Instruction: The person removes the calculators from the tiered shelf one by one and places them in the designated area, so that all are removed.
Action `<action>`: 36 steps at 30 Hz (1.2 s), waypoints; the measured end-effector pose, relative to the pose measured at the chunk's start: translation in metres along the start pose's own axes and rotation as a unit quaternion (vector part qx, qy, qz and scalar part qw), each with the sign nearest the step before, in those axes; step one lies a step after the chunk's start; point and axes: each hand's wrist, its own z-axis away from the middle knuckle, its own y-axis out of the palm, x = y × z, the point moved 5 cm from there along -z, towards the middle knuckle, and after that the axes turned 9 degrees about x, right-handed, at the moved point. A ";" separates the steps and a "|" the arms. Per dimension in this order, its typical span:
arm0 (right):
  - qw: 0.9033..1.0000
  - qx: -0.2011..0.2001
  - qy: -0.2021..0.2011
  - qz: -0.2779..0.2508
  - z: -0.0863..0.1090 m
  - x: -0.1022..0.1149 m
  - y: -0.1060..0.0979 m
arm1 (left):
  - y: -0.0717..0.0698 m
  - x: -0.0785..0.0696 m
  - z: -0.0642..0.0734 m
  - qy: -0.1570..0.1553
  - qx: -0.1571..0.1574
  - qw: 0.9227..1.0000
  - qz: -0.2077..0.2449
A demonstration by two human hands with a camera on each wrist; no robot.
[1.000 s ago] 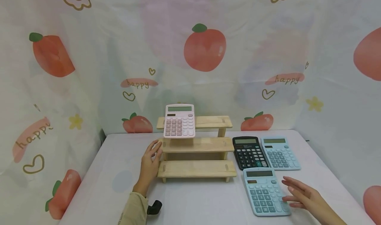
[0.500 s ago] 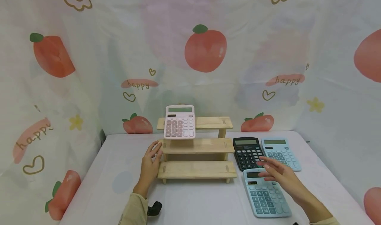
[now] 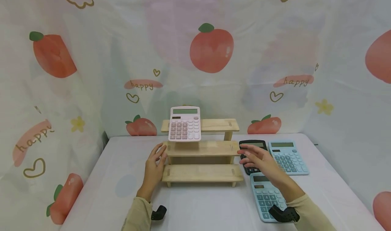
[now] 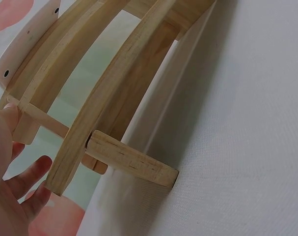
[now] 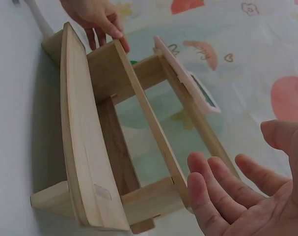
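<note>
A three-step wooden display stand (image 3: 202,173) stands mid-table, with a pink calculator (image 3: 184,124) leaning on the left of its top step. My left hand (image 3: 154,170) grips the left end of the middle step; in the left wrist view its thumb (image 4: 10,114) lies against the wood. At the middle step's right end is my right hand (image 3: 259,161), fingers loosely spread and holding nothing; whether they touch the wood cannot be told. Beneath that hand lies a black calculator (image 3: 252,170), partly hidden. A blue calculator (image 3: 268,198) lies nearer, partly covered by the right forearm.
A second blue calculator (image 3: 288,158) lies to the right of the black one. Patterned cloth (image 3: 210,88) hangs behind and at both sides of the white table (image 3: 195,207). Black wrist mounts (image 3: 159,213) sit by both sleeves.
My right hand has moved left and forward, from beside the near blue calculator to the stand's right end. My left hand, the stand and the calculators stay in place.
</note>
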 end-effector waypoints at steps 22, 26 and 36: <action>0.998 0.031 -0.016 -0.057 -0.071 0.022 0.043 | 0.000 -0.001 0.000 0.001 -0.001 1.000 -0.008; 0.997 0.036 -0.009 -0.068 -0.080 0.024 0.051 | 0.000 -0.002 0.001 0.000 0.000 1.000 -0.010; 0.995 0.030 -0.002 -0.097 -0.102 0.036 0.072 | 0.000 -0.001 0.000 0.004 0.001 1.000 -0.011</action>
